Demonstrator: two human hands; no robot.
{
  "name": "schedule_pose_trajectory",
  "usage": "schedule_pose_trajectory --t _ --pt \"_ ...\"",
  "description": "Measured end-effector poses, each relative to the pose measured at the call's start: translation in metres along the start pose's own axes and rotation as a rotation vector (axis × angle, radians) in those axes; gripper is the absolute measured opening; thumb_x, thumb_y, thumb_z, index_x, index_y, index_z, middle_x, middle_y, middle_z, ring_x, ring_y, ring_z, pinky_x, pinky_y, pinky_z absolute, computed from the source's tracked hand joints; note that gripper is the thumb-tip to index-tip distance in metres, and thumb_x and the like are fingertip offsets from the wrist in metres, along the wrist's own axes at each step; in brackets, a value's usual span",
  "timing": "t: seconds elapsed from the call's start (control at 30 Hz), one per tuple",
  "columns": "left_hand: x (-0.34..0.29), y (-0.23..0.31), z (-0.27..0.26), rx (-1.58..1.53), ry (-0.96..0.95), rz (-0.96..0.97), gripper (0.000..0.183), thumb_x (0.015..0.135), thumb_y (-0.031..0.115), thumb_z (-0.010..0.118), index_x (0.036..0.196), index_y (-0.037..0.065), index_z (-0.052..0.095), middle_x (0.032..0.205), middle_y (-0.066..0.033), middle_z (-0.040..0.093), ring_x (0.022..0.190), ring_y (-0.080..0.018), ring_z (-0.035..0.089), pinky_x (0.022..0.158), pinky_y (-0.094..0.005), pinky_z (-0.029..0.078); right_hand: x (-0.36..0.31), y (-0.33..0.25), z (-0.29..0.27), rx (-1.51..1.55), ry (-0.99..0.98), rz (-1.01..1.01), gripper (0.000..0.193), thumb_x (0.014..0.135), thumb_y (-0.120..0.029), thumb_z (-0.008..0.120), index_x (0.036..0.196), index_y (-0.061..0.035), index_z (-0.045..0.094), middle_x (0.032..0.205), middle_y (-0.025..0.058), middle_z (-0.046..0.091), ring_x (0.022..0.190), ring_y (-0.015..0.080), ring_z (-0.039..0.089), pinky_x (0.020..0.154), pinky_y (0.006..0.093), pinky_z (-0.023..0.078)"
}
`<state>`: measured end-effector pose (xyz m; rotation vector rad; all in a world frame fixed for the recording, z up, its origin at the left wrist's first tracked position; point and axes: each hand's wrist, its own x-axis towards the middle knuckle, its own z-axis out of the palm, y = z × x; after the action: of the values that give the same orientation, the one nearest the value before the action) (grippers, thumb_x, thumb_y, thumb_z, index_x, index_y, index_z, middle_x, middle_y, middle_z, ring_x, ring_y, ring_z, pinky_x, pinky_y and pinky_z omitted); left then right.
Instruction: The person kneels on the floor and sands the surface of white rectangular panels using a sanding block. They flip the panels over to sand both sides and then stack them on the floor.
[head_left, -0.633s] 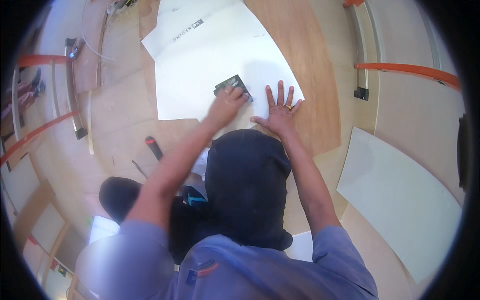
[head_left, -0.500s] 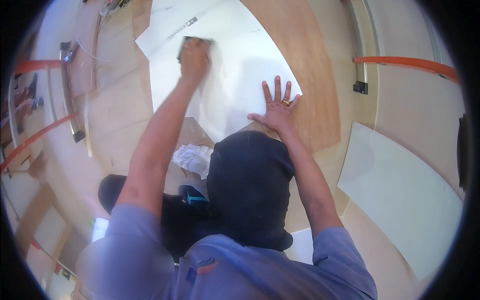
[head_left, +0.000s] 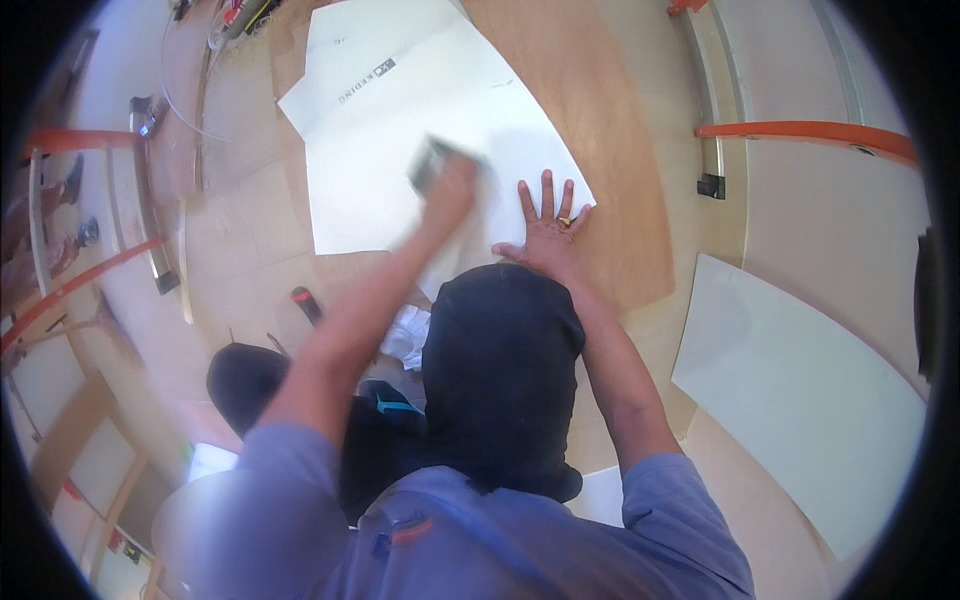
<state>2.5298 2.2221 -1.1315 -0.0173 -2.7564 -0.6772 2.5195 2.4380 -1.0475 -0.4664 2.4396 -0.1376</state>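
Observation:
A white sheet [head_left: 370, 190] with cut, angled edges and dark print lies on a brown wooden board [head_left: 630, 200] in front of me. My left hand [head_left: 455, 195] is closed on a dark, flat rectangular block [head_left: 430, 165] and presses it against the sheet. Motion smears the block, so its exact kind does not show. Fingers spread, my right hand [head_left: 548, 238] lies flat on the sheet near its right edge and holds no object. A crumpled white cloth [head_left: 407, 337] is partly hidden behind my left forearm. Beside that forearm lies a red-and-black tool handle [head_left: 307, 303].
Ladder-like metal frames with orange bars stand at left [head_left: 85, 135] and right [head_left: 800, 130]. A pale panel [head_left: 800, 400] lies at lower right. Assorted tools [head_left: 240, 22] sit at the top left. Another person's feet [head_left: 80, 238] show at far left. My knees are close below the sheet.
My left hand has slid the dark block to the right and toward me across the sheet. The red-and-black handle has come into sight. My right hand stays on the sheet.

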Motion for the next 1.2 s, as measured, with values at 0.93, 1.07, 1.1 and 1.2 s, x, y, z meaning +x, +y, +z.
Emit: schedule_pose_trajectory --t 0.93,1.07,1.1,1.2 --pt "0.059 -0.009 -0.035 0.056 -0.388 -0.324 0.02 0.094 0.004 0.052 0.109 -0.003 0.063 0.117 -0.0228 0.062 0.105 -0.0401 0.066 0.082 -0.0471 0.06 -0.014 0.022 0.005 -0.005 0.033 0.047 0.136 0.067 -0.08 0.078 0.171 -0.0296 0.006 0.176 0.0107 -0.02 0.157 0.0443 -0.027 0.112 0.0804 -0.015" --pt "0.022 -0.005 -0.039 0.13 -0.248 -0.163 0.019 0.092 0.003 0.053 0.107 -0.004 0.063 0.12 -0.0242 0.061 0.108 -0.0415 0.065 0.086 -0.0484 0.059 -0.008 0.01 -0.001 -0.012 0.038 0.006 0.134 0.068 -0.078 0.079 0.171 -0.03 0.007 0.176 0.01 -0.02 0.158 0.0418 -0.026 0.113 0.0801 -0.014" --pt "-0.017 0.012 -0.04 0.08 -0.326 -0.139 0.02 0.092 0.003 0.054 0.108 -0.003 0.063 0.121 -0.0245 0.061 0.109 -0.042 0.064 0.088 -0.0495 0.058 -0.011 0.011 0.0 -0.024 0.013 0.013 0.133 0.069 -0.078 0.079 0.171 -0.0302 0.008 0.176 0.0099 -0.019 0.159 0.0408 -0.025 0.114 0.0801 -0.013" --pt "-0.075 0.051 -0.07 -0.228 -0.602 -0.139 0.022 0.092 0.004 0.054 0.111 -0.001 0.064 0.12 -0.0244 0.061 0.108 -0.0439 0.064 0.091 -0.0523 0.055 -0.019 0.037 -0.003 -0.041 0.123 0.006 0.122 0.074 -0.068 0.081 0.169 -0.0224 0.02 0.177 0.014 -0.002 0.162 0.0422 -0.004 0.121 0.0754 0.004"
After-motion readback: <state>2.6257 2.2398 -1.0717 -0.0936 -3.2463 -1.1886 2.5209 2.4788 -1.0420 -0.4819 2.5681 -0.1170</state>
